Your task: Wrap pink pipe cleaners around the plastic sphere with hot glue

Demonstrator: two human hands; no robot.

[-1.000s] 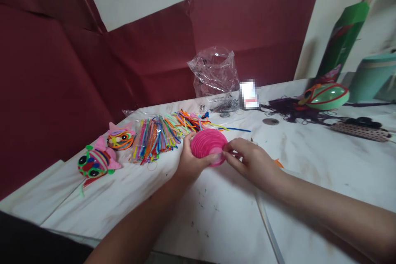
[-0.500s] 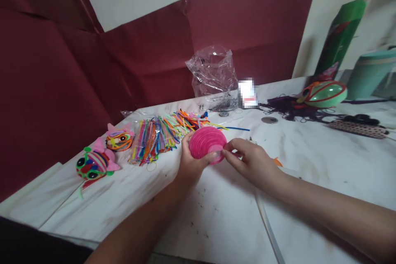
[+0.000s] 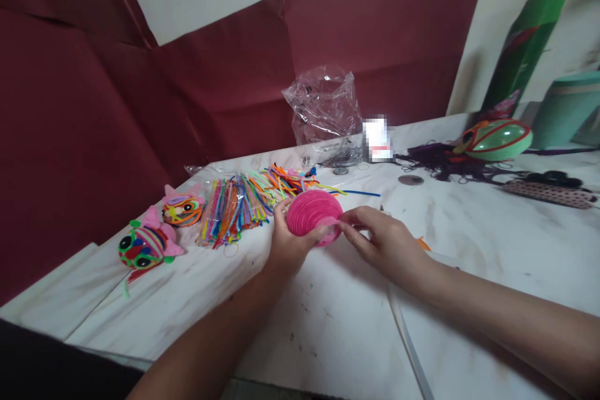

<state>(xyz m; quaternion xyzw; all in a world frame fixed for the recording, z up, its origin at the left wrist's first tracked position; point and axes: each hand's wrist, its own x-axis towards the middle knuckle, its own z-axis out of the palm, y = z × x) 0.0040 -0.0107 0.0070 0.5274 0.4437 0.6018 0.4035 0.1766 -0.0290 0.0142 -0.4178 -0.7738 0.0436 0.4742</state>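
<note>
My left hand (image 3: 291,249) is wrapped round a ball (image 3: 313,209) covered in bright pink ridged windings, its thumb pressing on the near side beside a paler, shiny patch. At the ball's right edge my right hand (image 3: 392,240) has thumb and forefinger pinched together. What sits between those fingertips is too small to make out. Behind the ball lies a clear bag of multicoloured pipe cleaners (image 3: 239,203), several of them loose at its right end.
Two decorated fish-like balls (image 3: 146,247) sit on the left of the marbled table (image 3: 262,331). An empty clear plastic bag (image 3: 323,109) stands at the back. Rightward are dark purple strands (image 3: 435,159), a pale green decorated ball (image 3: 504,140), a dotted brush (image 3: 548,192) and a teal bucket (image 3: 562,109).
Both hands stay at the pink ball, with the right fingertips shifted only slightly at its edge. The whole view has moved a little.
</note>
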